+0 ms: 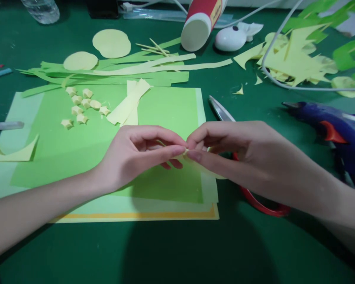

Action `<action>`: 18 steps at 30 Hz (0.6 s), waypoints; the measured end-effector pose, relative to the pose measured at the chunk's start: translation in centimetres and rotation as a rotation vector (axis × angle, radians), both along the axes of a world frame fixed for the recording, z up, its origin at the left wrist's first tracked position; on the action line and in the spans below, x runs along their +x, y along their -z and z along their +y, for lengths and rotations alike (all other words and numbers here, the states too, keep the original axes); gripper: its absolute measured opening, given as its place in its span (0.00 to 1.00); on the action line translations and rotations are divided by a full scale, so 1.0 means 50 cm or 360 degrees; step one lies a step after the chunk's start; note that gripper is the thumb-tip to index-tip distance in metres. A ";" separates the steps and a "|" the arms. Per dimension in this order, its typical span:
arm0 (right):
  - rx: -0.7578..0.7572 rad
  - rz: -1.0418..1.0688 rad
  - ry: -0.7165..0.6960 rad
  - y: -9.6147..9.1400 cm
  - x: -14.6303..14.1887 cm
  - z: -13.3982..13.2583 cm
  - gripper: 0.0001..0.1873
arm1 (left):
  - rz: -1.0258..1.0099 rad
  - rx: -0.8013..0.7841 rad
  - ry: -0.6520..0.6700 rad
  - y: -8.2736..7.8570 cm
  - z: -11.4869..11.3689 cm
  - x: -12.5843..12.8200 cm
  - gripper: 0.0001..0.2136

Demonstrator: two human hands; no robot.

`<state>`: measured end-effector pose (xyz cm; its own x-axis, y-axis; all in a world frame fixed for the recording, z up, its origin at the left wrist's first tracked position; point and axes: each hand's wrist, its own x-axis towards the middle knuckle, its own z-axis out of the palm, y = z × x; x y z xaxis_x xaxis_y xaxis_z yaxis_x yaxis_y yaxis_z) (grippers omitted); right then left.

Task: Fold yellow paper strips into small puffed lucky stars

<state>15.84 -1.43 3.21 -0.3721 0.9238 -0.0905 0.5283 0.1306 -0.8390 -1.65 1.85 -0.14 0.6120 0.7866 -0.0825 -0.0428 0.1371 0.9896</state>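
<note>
Above the green paper sheets, my left hand (142, 154) and my right hand (242, 152) meet fingertip to fingertip. Both pinch a pale yellow paper strip (208, 170), whose loose part trails under the right hand; the pinched end is mostly hidden. Several small folded paper stars (82, 118) lie beyond the left hand on the light green sheet (171, 106). Close to them, short wide pale yellow strips (130, 103) cross each other. Partly beneath my right hand lie scissors with red handles (264, 205), blades pointing away.
Long green paper strips (115, 75) and cut pale yellow rounds (111, 42) lie at the back. A paper cup (197, 29) rests on its side by a white object (230, 38). Paper scraps (296, 55), a white cable (264, 59) and a blue glue gun (340, 126) occupy the right.
</note>
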 end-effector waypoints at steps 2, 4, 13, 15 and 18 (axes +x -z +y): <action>-0.0031 0.0013 -0.0026 0.003 -0.003 0.000 0.06 | 0.0001 0.0047 -0.0025 0.000 -0.002 0.000 0.04; -0.0078 -0.0001 -0.0047 0.005 -0.007 -0.001 0.07 | 0.0014 0.0082 -0.0063 -0.001 -0.003 0.000 0.06; -0.0211 0.0281 0.0018 0.004 -0.012 -0.005 0.05 | -0.0016 0.0156 -0.0099 -0.004 -0.005 0.005 0.14; -0.0132 0.0371 0.0106 0.003 -0.011 -0.006 0.05 | -0.0051 0.0212 -0.0065 -0.003 -0.005 0.004 0.10; -0.0079 0.0379 0.0178 0.003 -0.011 -0.006 0.05 | -0.0049 0.0267 -0.0035 -0.003 -0.007 0.002 0.02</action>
